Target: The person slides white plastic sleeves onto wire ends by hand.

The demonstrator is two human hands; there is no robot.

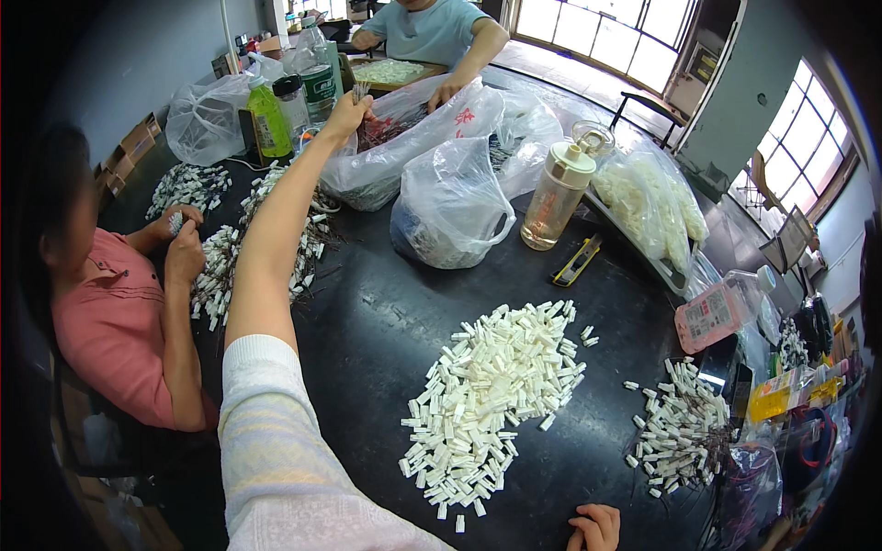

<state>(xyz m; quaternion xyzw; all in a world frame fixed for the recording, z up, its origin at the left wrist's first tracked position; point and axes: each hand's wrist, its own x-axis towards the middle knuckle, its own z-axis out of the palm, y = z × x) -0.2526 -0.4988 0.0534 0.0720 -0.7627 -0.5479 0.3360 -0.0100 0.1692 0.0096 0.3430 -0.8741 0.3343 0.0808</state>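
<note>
1. Wires [362,91], thin and dark, are sticking up from the left hand [349,118], whose fingers are gripping the bunch at the near side of a clear plastic bag [366,186]. Strands could be slipping free if that grip is too slack, or snagging on the film.

2. Right hand [595,526] is resting at the lower edge, fingers curled; part of it is lying out of view, so I cannot tell whether it is pinching anything.

3. White pieces [496,386] are lying in a loose heap on the dark table [358,367], between the left sleeve [285,441] and a smaller heap of wired pieces [680,436]. A low sweep of the sleeve might be scattering them — a few are sitting apart at the edge.

4. Co-worker's hand [448,95] is resting at the same bag. Two people tugging at once could be tangling the wires inside.

5. Yellow-and-black cutter [577,262] is lying near a lidded cup [559,197] — a careless arm might be tipping the cup over.
</note>
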